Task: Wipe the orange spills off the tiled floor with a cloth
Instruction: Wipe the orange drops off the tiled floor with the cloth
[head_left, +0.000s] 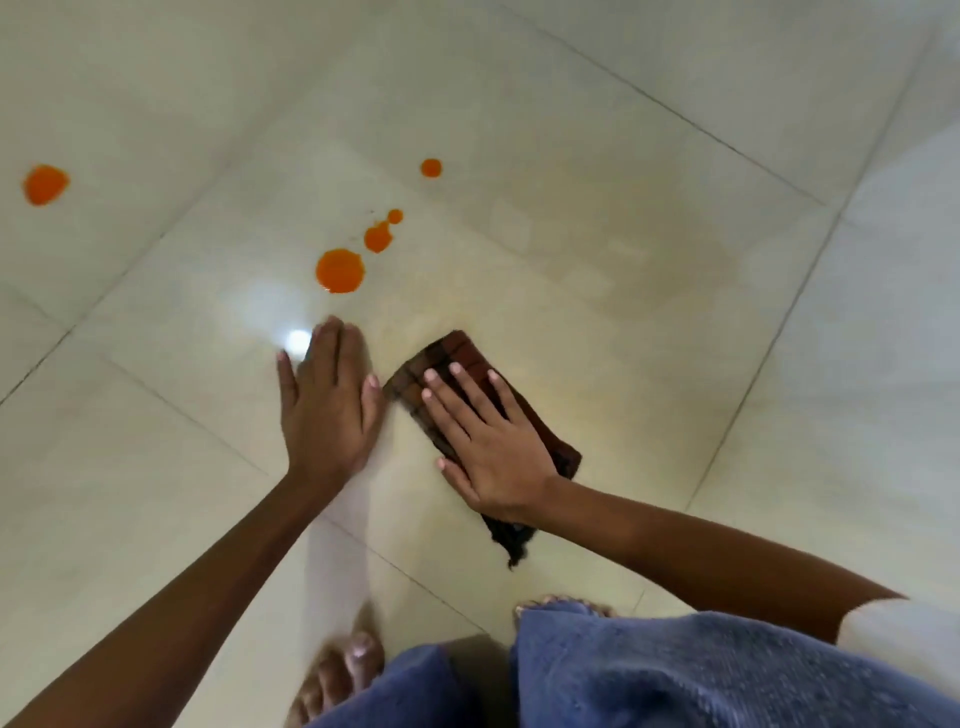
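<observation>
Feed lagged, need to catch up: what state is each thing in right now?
Cloth: folded, flat on the floor, under the right hand.
Right hand: open, palm pressing the cloth.
Left hand: open, flat on bare tile beside the cloth.
Orange spills: five spots, unwiped, beyond the hands.
Tiled floor: faint yellowish smear beyond the cloth.

Glossy, smooth cream floor tiles (597, 156), glare at nine o'clock. The dark brown woven cloth (457, 358) looks matt, frayed at six o'clock. Orange spills (340, 270) shine wet.

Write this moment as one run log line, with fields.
right hand: flat on brown cloth | left hand: flat on floor | orange spills: unwiped, ahead of cloth
</observation>
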